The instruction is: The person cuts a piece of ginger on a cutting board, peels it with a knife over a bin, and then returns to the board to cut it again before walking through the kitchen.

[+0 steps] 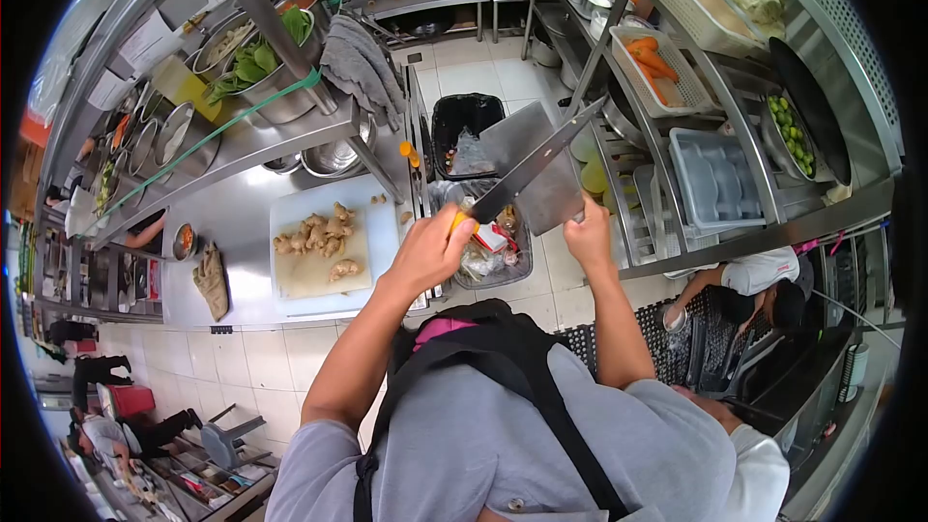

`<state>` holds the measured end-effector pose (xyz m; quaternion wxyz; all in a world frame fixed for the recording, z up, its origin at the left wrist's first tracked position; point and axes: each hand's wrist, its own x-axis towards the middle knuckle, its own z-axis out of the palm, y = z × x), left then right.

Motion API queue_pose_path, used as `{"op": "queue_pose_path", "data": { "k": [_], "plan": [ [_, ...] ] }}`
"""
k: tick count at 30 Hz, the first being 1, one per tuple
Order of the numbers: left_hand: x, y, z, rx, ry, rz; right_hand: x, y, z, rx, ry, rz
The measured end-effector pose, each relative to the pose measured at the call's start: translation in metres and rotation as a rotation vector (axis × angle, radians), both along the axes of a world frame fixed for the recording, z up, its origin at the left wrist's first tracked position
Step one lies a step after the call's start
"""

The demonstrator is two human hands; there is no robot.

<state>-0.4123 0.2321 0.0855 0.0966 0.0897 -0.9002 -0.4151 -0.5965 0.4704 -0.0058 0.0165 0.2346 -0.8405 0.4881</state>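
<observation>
My left hand (435, 246) is closed around the yellow handle of a long knife (541, 164), its narrow dark blade pointing up and to the right. In my right hand (590, 234) is a cleaver (553, 201) with a broad metal blade; its handle is hidden in my fist. The knife's blade crosses over the cleaver's face, overlapping it in this view. Both blades are held up over the bins in front of me. To the left, pieces of ginger (324, 235) lie on a wet white cutting board (290, 295).
A lined black bin (464, 106) and a bin of rubbish (503, 275) stand below the blades. A steel counter (246, 208) is at left, with a folded cloth (210, 280). Metal shelves at right hold a carrot basket (657, 63) and a blue-grey tray (715, 179). A person (754, 280) bends low at right.
</observation>
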Motion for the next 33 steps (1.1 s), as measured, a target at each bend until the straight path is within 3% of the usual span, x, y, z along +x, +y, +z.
{"op": "queue_pose_path", "data": {
  "k": [4, 6, 8, 11, 13, 18, 21, 24, 26, 27, 30, 33],
  "plan": [
    [0.018, -0.025, -0.045, -0.132, 0.039, 0.065, -0.002, 0.014, 0.024, -0.041, 0.15, 0.031],
    [0.056, -0.05, -0.074, -0.104, -0.001, 0.118, -0.014, 0.036, 0.017, -0.021, 0.105, -0.003],
    [0.058, -0.057, -0.074, -0.078, -0.04, 0.179, -0.02, 0.045, 0.006, -0.096, 0.115, 0.007],
    [0.031, -0.017, -0.03, -0.101, 0.089, 0.031, -0.013, 0.036, -0.009, 0.004, 0.105, -0.025],
    [-0.002, 0.004, -0.021, -0.095, 0.042, 0.014, 0.001, 0.017, 0.012, 0.031, 0.036, 0.029],
    [0.009, -0.024, -0.048, -0.154, 0.101, 0.1, -0.006, 0.029, 0.023, 0.061, -0.01, -0.034],
    [0.041, -0.059, -0.071, -0.114, -0.064, 0.225, -0.017, 0.044, 0.018, -0.066, 0.106, -0.065],
    [0.032, -0.047, -0.069, 0.001, -0.018, 0.155, -0.003, 0.037, 0.01, -0.11, 0.106, -0.012],
    [0.003, -0.009, -0.034, 0.36, -0.044, 0.103, 0.0, 0.016, -0.001, 0.031, 0.111, 0.006],
    [-0.009, -0.001, -0.032, 0.397, -0.049, 0.055, -0.003, 0.01, -0.008, 0.037, 0.116, 0.018],
    [-0.003, 0.001, -0.028, 0.349, -0.046, 0.015, -0.017, 0.003, -0.014, -0.037, 0.133, 0.072],
    [0.055, -0.021, -0.041, 0.188, -0.172, -0.013, -0.058, 0.024, -0.011, -0.01, 0.186, -0.002]
  ]
}}
